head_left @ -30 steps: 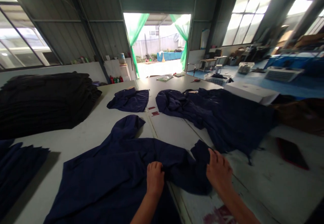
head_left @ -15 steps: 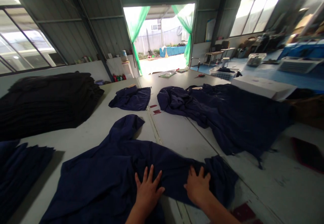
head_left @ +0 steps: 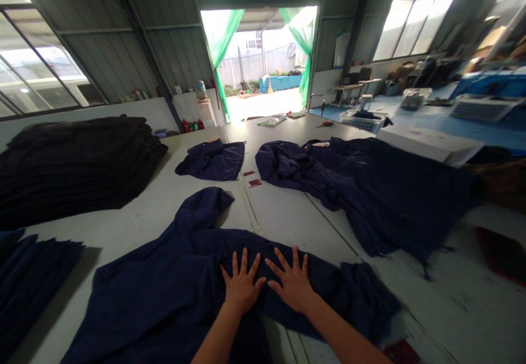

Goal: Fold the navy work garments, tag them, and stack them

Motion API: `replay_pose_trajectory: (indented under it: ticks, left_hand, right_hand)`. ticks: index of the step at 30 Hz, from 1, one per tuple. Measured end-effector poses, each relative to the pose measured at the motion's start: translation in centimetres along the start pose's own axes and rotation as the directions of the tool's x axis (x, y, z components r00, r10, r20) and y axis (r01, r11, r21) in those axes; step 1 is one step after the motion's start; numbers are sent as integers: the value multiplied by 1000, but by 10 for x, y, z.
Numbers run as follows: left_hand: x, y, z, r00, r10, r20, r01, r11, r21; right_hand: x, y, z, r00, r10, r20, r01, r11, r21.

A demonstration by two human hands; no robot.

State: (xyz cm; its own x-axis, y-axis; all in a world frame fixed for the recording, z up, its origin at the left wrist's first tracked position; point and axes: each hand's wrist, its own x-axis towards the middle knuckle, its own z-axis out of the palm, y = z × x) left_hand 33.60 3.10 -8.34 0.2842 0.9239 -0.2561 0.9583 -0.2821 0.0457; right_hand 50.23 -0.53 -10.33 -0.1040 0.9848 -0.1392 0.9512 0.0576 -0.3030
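The left hand [head_left: 242, 286] and the right hand [head_left: 292, 283] lie flat, side by side and almost touching, on a dark blue garment [head_left: 172, 293] that is spread on the near part of the white table [head_left: 287, 219]. All fingers are spread wide and press down on the cloth; neither hand grips anything. The garment reaches from the lower left corner of the view to a crumpled end at the right, and one part (it looks like a hood or a sleeve) points away toward the middle of the table.

The cloth seems soft, thin and light. It will probably fold and wrinkle easily and slide a little on the smooth table, so flat palms suit it for smoothing, and an edge or a corner is the better place to pinch it for lifting.

Farther on lie a small blue piece [head_left: 211, 159] and a big heap of blue garments [head_left: 370, 183]. A stack of black fabric [head_left: 74, 161] stands at the left.
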Motion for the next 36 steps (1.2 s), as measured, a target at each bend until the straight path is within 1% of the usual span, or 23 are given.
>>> replay_pose_trajectory:
  ticks: [4, 8, 11, 15, 17, 20, 23, 25, 26, 27, 28, 30, 31, 32, 34, 36]
  left_hand:
    - [0, 1, 8, 999, -1, -53, 2, 1000, 21]
    - [2, -2, 15, 995, 16, -93, -13, 999, 37]
    - [2, -6, 22, 992, 32, -120, -27, 999, 45]
    - [2, -15, 35, 975, 155, -159, -145, 987, 73]
    - [2, -17, 40, 971, 174, -164, -162, 983, 89]
    - [0, -16, 42, 975, 145, -170, -129, 987, 99]
    - [-3, -12, 36, 982, 101, -158, -87, 992, 95]
    - [-5, -8, 30, 987, 81, -137, -70, 994, 87]
    - [-6, -7, 28, 989, 74, -127, -64, 995, 83]
    - [-7, -6, 26, 991, 66, -119, -57, 995, 78]
    - [-8, -6, 25, 992, 58, -115, -50, 996, 74]
    - [-9, -7, 25, 991, 54, -120, -47, 997, 59]
    - [-10, -8, 26, 989, 64, -132, -58, 997, 49]
    - [-11, -9, 27, 985, 80, -152, -75, 996, 38]
    - [-14, -12, 31, 971, 112, -212, -111, 994, 18]
    - [-17, -14, 33, 956, 114, -270, -120, 993, -5]
  right_hand:
    - [-8, 5, 0, 998, -55, -26, 56, 998, 13]
    - [-13, 7, -2, 997, -56, -55, 57, 998, 18]
    - [-12, 10, -10, 995, -10, -103, 12, 1000, 20]
    - [-5, 12, -26, 980, 69, -187, -66, 997, 26]
    - [-2, 10, -31, 986, 52, -159, -48, 998, 26]
    - [1, 5, -36, 995, -6, -104, 11, 998, 54]
    - [1, 1, -43, 993, 5, -114, 17, 980, 196]
    - [0, -3, -48, 999, 20, -38, -7, 947, 322]
    - [1, -5, -50, 999, 29, 14, -32, 935, 352]
    - [1, -7, -52, 998, 47, 51, -62, 936, 347]
    - [3, -9, -52, 994, 78, 70, -96, 948, 302]
    - [7, -12, -50, 987, 154, 55, -161, 973, 165]
    - [9, -14, -48, 985, 169, 45, -173, 979, 111]
    - [11, -16, -46, 985, 168, 44, -171, 982, 78]
    - [14, -20, -45, 989, 136, 50, -139, 988, 69]
    - [13, -24, -47, 997, 78, 6, -78, 993, 86]
